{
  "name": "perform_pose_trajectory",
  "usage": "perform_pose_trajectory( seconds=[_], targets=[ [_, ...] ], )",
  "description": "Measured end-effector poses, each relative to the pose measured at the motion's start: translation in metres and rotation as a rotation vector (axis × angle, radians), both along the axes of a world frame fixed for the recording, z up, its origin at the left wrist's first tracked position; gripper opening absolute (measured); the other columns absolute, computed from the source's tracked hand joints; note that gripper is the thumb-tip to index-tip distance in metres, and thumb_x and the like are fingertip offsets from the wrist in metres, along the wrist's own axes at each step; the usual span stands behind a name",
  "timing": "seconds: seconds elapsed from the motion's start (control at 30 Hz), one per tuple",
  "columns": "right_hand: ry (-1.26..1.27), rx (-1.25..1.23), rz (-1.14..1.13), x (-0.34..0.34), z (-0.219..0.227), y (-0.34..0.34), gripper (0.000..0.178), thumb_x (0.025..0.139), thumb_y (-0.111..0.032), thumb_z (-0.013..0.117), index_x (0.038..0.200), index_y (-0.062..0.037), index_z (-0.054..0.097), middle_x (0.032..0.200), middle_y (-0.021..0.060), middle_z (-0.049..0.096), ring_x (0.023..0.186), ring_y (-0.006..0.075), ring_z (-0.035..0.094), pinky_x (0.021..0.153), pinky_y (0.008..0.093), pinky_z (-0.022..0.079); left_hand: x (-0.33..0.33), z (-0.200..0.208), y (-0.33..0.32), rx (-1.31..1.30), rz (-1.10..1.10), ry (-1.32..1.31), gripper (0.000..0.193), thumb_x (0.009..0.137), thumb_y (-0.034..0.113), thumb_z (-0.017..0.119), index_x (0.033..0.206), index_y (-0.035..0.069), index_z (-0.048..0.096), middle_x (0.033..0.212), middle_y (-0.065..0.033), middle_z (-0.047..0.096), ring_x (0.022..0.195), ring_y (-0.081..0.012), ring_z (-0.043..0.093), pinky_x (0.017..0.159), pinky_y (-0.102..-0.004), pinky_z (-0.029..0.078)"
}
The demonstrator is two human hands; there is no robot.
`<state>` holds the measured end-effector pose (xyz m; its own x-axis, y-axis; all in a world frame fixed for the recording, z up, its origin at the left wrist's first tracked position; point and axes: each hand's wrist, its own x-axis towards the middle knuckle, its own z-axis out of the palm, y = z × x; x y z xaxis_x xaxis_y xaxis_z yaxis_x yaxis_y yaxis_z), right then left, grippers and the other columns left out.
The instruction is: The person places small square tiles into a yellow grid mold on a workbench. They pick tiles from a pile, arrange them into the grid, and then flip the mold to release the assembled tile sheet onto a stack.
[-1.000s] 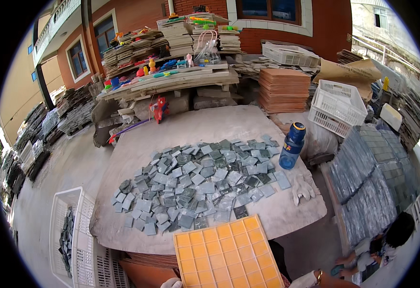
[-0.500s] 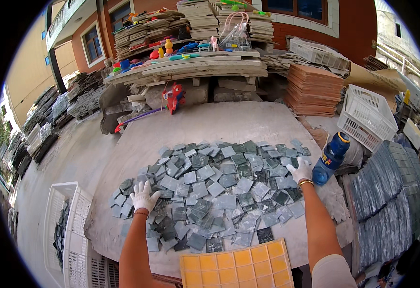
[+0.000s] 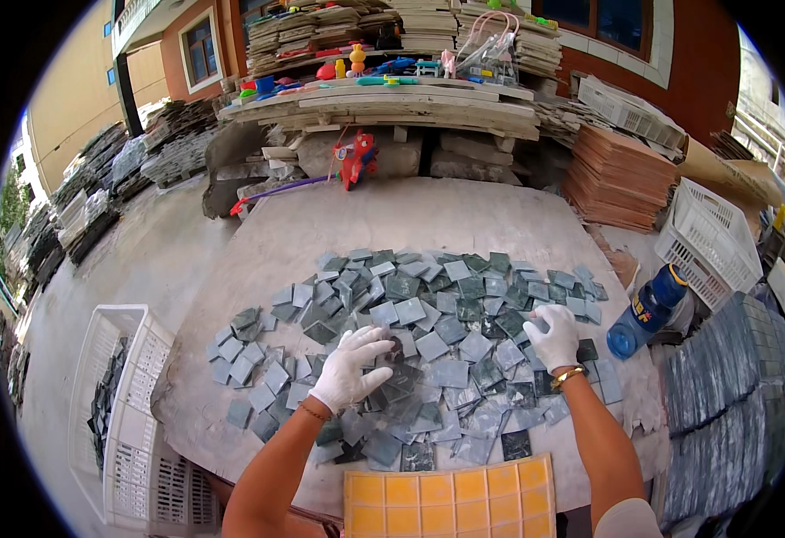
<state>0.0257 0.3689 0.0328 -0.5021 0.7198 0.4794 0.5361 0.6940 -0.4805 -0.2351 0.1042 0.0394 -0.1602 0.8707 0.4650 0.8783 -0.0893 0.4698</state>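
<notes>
A wide pile of square green-grey stone tiles lies loosely spread on the pale table. Over its left-middle part is my left hand in a white glove, fingers stretched to the right and thumb apart. Nothing shows held in it; tiles beside its fingertips are blurred. My right hand, gloved too, rests at the right side of the pile with bent fingers, its fingertips on or just above tiles. A yellow grid tray with pale dividers is at the table's near edge, between my forearms.
A blue bottle stands right of my right hand. White plastic crates are at the left and far right. Stacked dark tiles line the right side. A red toy sits at the table's far edge, below shelved boards.
My left hand has moved right, from the pile's left edge toward its middle, and tiles there have shifted. My right hand's fingers have bent more. The whole view has shifted slightly.
</notes>
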Motion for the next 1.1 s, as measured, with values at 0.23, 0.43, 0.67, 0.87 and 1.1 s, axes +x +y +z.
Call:
perform_pose_trajectory(
  seconds=[0.23, 0.43, 0.67, 0.87, 1.1],
  targets=[
    [-0.043, 0.193, 0.391, -0.099, 0.011, -0.031, 0.042, 0.08, -0.035, 0.066, 0.109, -0.0052, 0.059, 0.111, 0.01, 0.058, 0.11, 0.0278, 0.051, 0.093, 0.0389, 0.042, -0.063, -0.006, 0.033, 0.102, 0.534, 0.224, 0.042, 0.08, 0.017, 0.061, 0.12, 0.007, 0.056, 0.132, -0.0137, 0.051, 0.124, -0.0324, 0.044, 0.103, -0.0426, 0.036],
    [-0.452, 0.088, 0.267, -0.197, -0.001, 0.006, 0.072, 0.079, -0.059, 0.058, 0.132, -0.0119, 0.045, 0.136, 0.0111, 0.043, 0.131, 0.031, 0.034, 0.108, 0.0478, 0.025, -0.139, -0.033, 0.017, -0.466, 0.803, -0.026, 0.057, 0.086, 0.052, 0.05, 0.137, 0.028, 0.043, 0.147, -0.0077, 0.035, 0.135, -0.0334, 0.029, 0.103, -0.0602, 0.023],
    [-0.388, -0.075, 0.425, -0.213, 0.013, -0.016, 0.059, 0.077, -0.05, 0.064, 0.124, -0.0145, 0.056, 0.12, 0.0113, 0.06, 0.109, 0.0259, 0.056, 0.096, 0.0366, 0.041, -0.089, -0.027, 0.049, -0.146, 0.514, -0.147, 0.048, 0.085, 0.041, 0.059, 0.127, 0.018, 0.057, 0.134, -0.0128, 0.049, 0.124, -0.0302, 0.044, 0.105, -0.0413, 0.031],
    [-0.081, -0.312, 0.78, -0.175, -0.008, -0.025, 0.054, 0.078, -0.032, 0.07, 0.123, -0.0068, 0.054, 0.118, 0.0107, 0.061, 0.112, 0.0219, 0.056, 0.097, 0.0322, 0.042, -0.073, -0.025, 0.031, -0.013, 0.127, -0.626, 0.038, 0.087, 0.03, 0.057, 0.116, 0.006, 0.063, 0.116, -0.0118, 0.062, 0.113, -0.0275, 0.053, 0.098, -0.0365, 0.038],
    [-0.141, -0.093, 0.604, -0.179, 0.01, -0.022, 0.06, 0.087, -0.05, 0.055, 0.131, -0.0094, 0.049, 0.127, 0.0138, 0.055, 0.12, 0.0313, 0.049, 0.105, 0.0419, 0.034, -0.078, -0.021, 0.008, 0.114, 0.545, -0.248, 0.047, 0.087, 0.032, 0.055, 0.128, 0.008, 0.053, 0.134, -0.0212, 0.046, 0.122, -0.0362, 0.044, 0.099, -0.0423, 0.037]
  ],
)
